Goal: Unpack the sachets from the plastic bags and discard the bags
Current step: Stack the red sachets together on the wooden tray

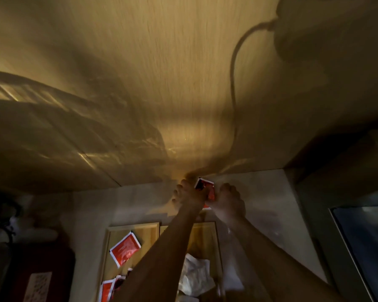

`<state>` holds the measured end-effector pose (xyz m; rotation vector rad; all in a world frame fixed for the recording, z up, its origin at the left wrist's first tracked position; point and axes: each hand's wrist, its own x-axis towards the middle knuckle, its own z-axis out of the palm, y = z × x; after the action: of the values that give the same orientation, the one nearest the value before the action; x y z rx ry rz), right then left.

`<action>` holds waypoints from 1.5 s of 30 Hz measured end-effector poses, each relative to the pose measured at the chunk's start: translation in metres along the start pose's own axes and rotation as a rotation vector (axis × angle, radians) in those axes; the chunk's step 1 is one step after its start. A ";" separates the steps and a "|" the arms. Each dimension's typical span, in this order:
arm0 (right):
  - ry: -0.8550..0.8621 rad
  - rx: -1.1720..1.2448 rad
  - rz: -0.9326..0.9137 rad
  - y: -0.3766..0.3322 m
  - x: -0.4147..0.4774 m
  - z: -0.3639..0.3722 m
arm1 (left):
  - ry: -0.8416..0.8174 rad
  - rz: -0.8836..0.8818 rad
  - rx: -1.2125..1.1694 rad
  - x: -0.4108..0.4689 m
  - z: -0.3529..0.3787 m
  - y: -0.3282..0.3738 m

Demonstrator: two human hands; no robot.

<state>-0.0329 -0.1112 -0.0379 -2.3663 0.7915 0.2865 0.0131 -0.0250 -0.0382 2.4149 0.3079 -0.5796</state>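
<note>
Both my hands are stretched out ahead, close together, gripping one red sachet (pixel 206 188) with a white border. My left hand (pixel 189 196) holds its left side and my right hand (pixel 229 200) its right side. A clear plastic bag around it is hard to make out in the dim, blurred light. Below my arms, a wooden tray (pixel 148 231) with two compartments holds a loose red sachet (pixel 124 248) and more red sachets (pixel 108 289) in its left part. Crumpled clear plastic bags (pixel 194 274) lie in the right part.
The scene is dark and motion-blurred. A wood-grain wall (pixel 162 73) with shadows fills the upper view. A grey surface (pixel 266 203) lies under the tray. A dark glass panel (pixel 367 240) is at the right. A dark red object (pixel 39 269) stands at the lower left.
</note>
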 end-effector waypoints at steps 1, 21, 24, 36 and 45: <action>0.025 -0.022 0.005 -0.002 0.001 0.004 | -0.002 -0.017 0.032 0.002 0.003 -0.002; -0.147 0.361 -0.014 -0.004 0.010 0.028 | -0.033 -0.007 -0.285 0.013 0.010 -0.021; -0.196 0.452 -0.034 0.001 0.009 0.029 | -0.151 -0.032 -0.497 0.029 0.018 -0.037; -0.101 0.653 -0.063 0.007 0.012 -0.002 | -0.060 0.022 -0.781 -0.019 -0.064 -0.039; -0.129 0.656 -0.134 -0.015 -0.033 -0.014 | 0.049 -0.007 -0.881 -0.072 -0.105 -0.088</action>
<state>-0.0500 -0.0951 -0.0076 -1.7517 0.5519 0.0974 -0.0464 0.1031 0.0242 1.5756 0.4728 -0.2896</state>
